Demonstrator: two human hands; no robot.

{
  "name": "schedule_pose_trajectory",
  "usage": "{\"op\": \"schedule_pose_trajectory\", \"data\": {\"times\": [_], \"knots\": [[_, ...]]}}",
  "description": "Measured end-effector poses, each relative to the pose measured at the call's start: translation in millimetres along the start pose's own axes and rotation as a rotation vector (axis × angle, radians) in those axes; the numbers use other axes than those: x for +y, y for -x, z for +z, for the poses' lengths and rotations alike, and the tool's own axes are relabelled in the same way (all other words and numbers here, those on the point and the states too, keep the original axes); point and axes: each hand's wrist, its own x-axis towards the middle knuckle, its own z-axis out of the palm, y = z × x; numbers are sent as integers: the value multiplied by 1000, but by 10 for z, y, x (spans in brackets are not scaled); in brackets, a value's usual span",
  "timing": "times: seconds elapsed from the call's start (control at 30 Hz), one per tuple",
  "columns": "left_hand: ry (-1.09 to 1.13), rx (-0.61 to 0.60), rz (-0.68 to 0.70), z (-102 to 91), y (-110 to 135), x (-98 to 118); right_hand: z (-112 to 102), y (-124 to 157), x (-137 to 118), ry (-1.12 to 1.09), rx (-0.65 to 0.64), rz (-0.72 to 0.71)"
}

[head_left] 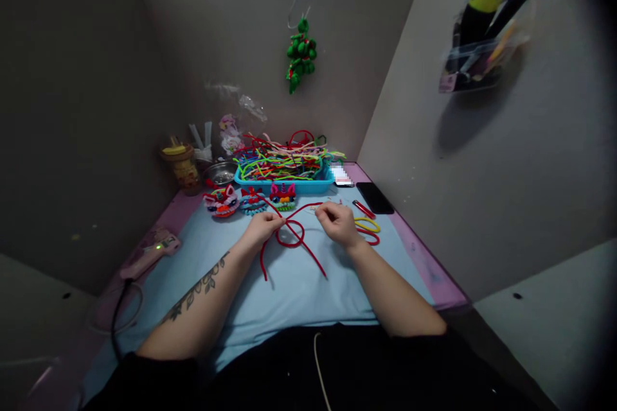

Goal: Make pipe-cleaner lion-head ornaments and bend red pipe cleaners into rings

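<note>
Red pipe cleaners (314,258) are bent into a loop with crossing strands, held just above the blue cloth between my hands. My left hand (265,226) is closed in a pinch on them at the left of the loop. At the right, my right hand (336,222) is closed around the upper strand; its fingertips partly hide the end. Behind my hands stand three small animal heads of coloured pipe cleaner: a pink and red one (222,203), a blue and red one (253,202) and a magenta one (283,197). Yellow and red bent pipe cleaners (369,226) lie beside my right hand.
A blue tray (284,187) heaped with pipe cleaners stands at the back, beside a metal bowl (222,173). A pink glue gun (150,255) with a cord lies left. A phone (375,198) and a red tool (364,209) lie right. Partition walls enclose the table.
</note>
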Motion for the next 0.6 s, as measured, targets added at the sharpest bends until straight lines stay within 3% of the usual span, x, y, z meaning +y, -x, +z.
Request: {"op": "schedule_pose_trajectory", "data": {"times": [0.33,0.6], "knots": [[-104,30,9,18,-63,-68,111,-50,196,201,-504,-115],[-179,26,35,39,-82,-99,215,-63,305,327,-566,33]]}}
